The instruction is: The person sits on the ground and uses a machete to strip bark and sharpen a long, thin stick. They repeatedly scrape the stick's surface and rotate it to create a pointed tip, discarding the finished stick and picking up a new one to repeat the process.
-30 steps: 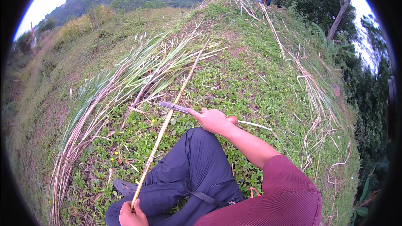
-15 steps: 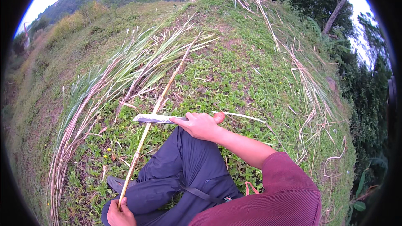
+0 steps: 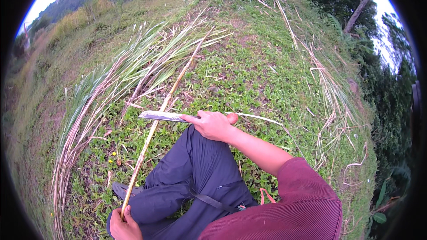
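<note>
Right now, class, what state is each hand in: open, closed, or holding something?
Left hand: closed, holding the stalk.
Right hand: closed, holding the knife.

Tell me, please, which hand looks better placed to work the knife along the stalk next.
Probably the right hand: it holds the knife, which crosses over the stalk. The left hand is occupied, holding the stalk's near end.

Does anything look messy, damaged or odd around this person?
Nothing looks badly wrong. The knife in the right hand has pale patches along its blade; I can't tell residue from wear. On the right, dry strips lie strewn over the grass, untidier than the denser leafy stalks on the left.
</note>
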Demonstrator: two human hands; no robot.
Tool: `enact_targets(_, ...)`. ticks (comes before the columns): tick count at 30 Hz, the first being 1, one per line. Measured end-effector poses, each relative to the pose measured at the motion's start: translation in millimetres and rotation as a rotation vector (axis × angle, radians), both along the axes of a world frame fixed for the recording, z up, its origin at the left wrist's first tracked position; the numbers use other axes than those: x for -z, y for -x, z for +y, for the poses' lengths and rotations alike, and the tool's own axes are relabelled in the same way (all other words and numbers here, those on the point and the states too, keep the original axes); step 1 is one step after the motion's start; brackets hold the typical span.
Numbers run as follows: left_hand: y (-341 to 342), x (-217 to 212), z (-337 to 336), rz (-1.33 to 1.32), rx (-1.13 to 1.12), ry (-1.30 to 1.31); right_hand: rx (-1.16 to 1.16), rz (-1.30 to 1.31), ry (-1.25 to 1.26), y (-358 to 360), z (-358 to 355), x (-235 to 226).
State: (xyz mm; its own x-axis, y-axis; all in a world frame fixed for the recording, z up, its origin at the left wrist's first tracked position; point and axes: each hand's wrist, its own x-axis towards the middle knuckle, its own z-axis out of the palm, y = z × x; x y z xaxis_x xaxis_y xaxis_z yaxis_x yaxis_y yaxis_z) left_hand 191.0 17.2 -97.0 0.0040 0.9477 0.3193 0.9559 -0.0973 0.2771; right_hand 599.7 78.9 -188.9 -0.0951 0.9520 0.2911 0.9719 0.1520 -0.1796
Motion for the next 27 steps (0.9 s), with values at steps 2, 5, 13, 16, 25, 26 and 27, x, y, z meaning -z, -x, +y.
enact_targets(2, -0.2, -4.3, -0.9, 0.007, -0.014, 0.059, 0.023, 0.055, 0.036, -6.4, 4.6, 7.0)
enact_targets(5, 1.9, -4.2, -1.0, 0.031, -0.002, 0.011, 0.056, 0.095, 0.102, -14.9, 12.6, 12.5)
enact_targets(13, -4.4, -19.5, 2.5, 0.019, 0.013, 0.333, -0.017, -0.021, 0.164, -13.1, 14.8, -3.5)
enact_targets(16, -9.2, -22.7, 6.5, 0.052, 0.015, 0.488, -0.165, -0.120, 0.195, 4.7, 5.8, -27.8)
enact_targets(25, -9.6, -8.0, 14.0, -0.042, 0.043, 0.250, -0.501, -0.064, 0.123, 85.8, -25.7, -41.8)
enact_targets(26, -10.6, -8.8, 14.5, -0.063, 0.052, 0.244, -0.477, -0.061, 0.133, 85.3, -27.3, -39.6)
enact_targets(27, -5.2, -5.0, 11.0, -0.069, 0.055, 0.189, -0.486, -0.056, 0.062, 85.3, -23.1, -36.9)
